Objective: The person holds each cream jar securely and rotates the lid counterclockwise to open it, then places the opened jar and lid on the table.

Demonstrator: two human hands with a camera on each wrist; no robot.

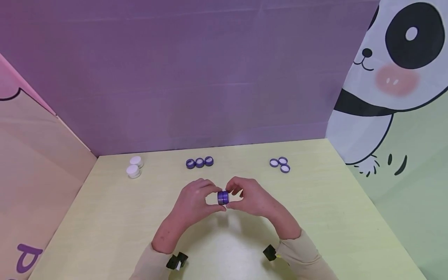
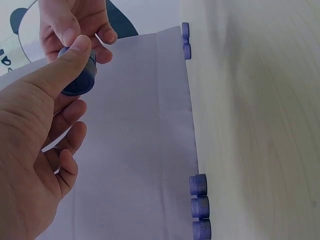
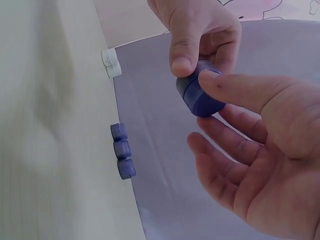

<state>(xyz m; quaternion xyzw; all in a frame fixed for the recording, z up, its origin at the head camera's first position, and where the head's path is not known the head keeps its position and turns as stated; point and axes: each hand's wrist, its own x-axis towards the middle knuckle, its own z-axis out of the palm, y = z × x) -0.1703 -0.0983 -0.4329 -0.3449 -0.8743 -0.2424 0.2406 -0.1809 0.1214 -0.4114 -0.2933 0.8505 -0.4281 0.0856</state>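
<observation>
Above the middle of the table a small purple jar (image 1: 220,198) is held sideways, its lid (image 1: 225,197) against its right end. My left hand (image 1: 196,200) pinches the jar between thumb and fingers. From the other side my right hand (image 1: 253,198) pinches the lid with its thumb and fingertips. In the right wrist view a seam shows between jar and lid (image 3: 206,104); whether the thread is engaged cannot be seen. The left wrist view shows the jar (image 2: 80,85) partly covered by the left thumb.
Three purple open jars (image 1: 200,162) stand in a row behind the hands. Three purple lids (image 1: 285,168) with white insides lie at the back right. Two white jars (image 1: 133,171) stand at the back left. A purple cloth wall (image 1: 210,77) rises behind the table (image 1: 105,233).
</observation>
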